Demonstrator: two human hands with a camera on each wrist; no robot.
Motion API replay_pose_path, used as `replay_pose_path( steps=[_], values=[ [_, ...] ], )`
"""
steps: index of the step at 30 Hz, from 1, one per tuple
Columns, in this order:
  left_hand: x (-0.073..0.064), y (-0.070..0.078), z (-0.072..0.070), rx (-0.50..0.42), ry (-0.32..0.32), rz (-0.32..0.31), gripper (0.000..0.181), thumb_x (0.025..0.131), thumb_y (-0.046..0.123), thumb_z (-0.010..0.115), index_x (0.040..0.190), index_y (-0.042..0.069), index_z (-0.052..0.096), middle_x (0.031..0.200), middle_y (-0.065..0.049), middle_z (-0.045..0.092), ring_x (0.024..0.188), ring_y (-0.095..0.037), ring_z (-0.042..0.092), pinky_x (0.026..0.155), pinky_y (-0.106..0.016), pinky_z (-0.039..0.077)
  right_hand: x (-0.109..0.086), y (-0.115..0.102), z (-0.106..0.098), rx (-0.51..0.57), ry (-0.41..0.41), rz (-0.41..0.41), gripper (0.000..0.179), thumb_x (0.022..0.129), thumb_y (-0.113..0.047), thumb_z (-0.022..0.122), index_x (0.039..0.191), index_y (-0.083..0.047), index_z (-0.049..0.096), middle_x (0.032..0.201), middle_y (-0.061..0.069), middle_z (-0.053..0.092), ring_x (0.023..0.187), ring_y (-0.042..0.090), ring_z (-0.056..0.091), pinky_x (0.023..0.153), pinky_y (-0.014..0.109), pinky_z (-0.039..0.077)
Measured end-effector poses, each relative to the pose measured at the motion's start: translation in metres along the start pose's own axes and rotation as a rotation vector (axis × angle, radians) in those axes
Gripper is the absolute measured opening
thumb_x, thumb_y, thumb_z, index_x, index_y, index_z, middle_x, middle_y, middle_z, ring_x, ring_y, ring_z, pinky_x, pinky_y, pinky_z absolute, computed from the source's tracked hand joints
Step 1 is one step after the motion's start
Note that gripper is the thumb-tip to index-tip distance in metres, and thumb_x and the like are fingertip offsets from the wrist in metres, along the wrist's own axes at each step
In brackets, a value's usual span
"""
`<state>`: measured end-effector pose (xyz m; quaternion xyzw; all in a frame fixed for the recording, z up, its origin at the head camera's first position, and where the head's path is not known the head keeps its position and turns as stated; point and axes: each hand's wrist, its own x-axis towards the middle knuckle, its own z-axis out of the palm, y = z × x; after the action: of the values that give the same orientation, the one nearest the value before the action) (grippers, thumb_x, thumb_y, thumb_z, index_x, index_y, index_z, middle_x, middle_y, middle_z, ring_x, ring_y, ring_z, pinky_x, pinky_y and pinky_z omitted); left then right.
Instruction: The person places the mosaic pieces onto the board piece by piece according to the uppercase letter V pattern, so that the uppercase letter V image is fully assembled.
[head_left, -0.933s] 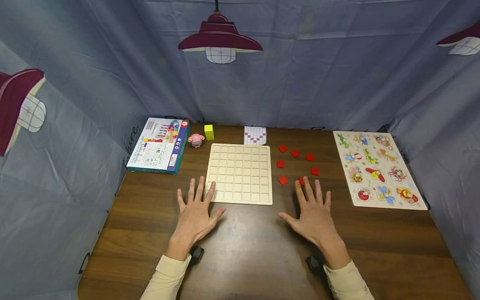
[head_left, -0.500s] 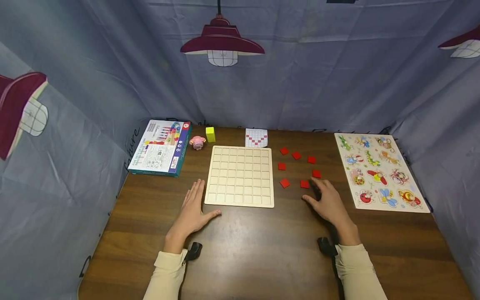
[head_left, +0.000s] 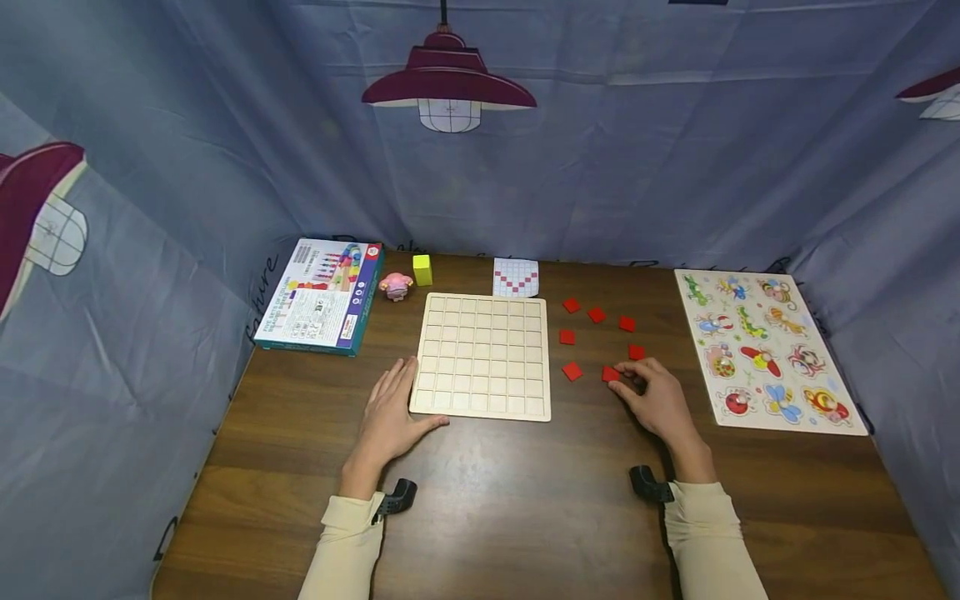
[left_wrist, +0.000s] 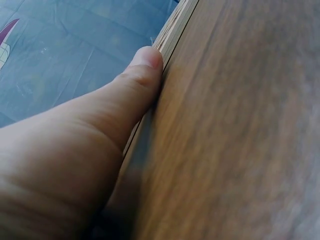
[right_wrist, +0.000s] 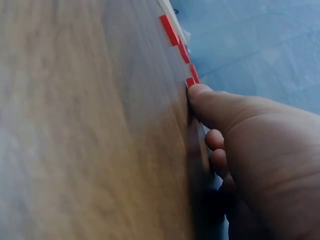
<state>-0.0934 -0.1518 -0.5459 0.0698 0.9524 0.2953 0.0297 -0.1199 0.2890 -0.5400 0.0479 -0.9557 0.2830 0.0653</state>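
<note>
A pale wooden grid board [head_left: 480, 358] lies mid-table. My left hand [head_left: 386, 425] rests at its near left corner, fingers straight along the left side and thumb at the front edge; in the left wrist view the thumb [left_wrist: 142, 67] touches the board's edge [left_wrist: 175, 27]. Right of the board, several red square tiles [head_left: 572, 371] lie scattered. My right hand [head_left: 660, 400] pinches the nearest red tile [head_left: 611, 374] between thumb and index finger. From the right wrist, the thumb [right_wrist: 210, 100] covers part of that tile [right_wrist: 190, 81].
Behind the board lies a paper pattern card [head_left: 516, 277] with a red V. At the back left are a boxed game [head_left: 318, 296], a pink figurine [head_left: 395, 286] and a yellow block [head_left: 422, 270]. An insect puzzle board [head_left: 768, 354] lies far right. Curtains surround the table.
My left hand has come against the grid board's corner, its spread fingers drawn together. My right hand has turned and closed its thumb and finger on the near red tile.
</note>
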Motion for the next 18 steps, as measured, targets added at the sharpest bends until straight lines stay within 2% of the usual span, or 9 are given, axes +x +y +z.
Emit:
replay_pose_path(
  steps=[4,8,12,18],
  values=[
    [-0.001,0.000,0.000,-0.011,-0.003,-0.019,0.116,0.077,0.064,0.080,0.163,0.012,0.024,0.167,-0.011,0.032,0.158,-0.029,0.022,0.129,-0.050,0.016,-0.005,-0.003,0.004,0.023,0.053,-0.039,0.026,0.088,-0.020,0.081,0.108,-0.004,0.074,0.099,0.010,0.065,0.085,0.022,0.061,0.074,0.030,0.049],
    [0.000,0.000,0.000,-0.013,0.001,-0.017,0.114,0.077,0.064,0.080,0.163,0.013,0.025,0.167,-0.010,0.033,0.158,-0.030,0.023,0.128,-0.052,0.017,-0.006,-0.022,0.011,0.101,0.092,-0.100,0.025,0.085,-0.018,0.084,0.104,-0.005,0.075,0.095,0.006,0.065,0.083,0.018,0.059,0.072,0.019,0.045],
    [-0.002,-0.001,0.001,-0.010,0.007,-0.028,0.113,0.078,0.063,0.080,0.163,0.013,0.026,0.166,-0.011,0.034,0.157,-0.030,0.024,0.128,-0.052,0.018,-0.002,-0.055,0.024,0.159,0.052,-0.151,0.025,0.084,-0.019,0.085,0.104,-0.008,0.076,0.094,0.003,0.064,0.083,0.014,0.057,0.072,0.021,0.047],
    [-0.002,-0.001,0.001,-0.014,0.012,-0.020,0.112,0.078,0.064,0.079,0.163,0.014,0.026,0.166,-0.010,0.035,0.157,-0.029,0.024,0.128,-0.052,0.017,0.008,-0.104,0.049,0.233,-0.070,-0.195,0.023,0.086,-0.019,0.083,0.105,-0.010,0.076,0.095,0.004,0.063,0.084,0.017,0.056,0.073,0.029,0.048]
  ],
)
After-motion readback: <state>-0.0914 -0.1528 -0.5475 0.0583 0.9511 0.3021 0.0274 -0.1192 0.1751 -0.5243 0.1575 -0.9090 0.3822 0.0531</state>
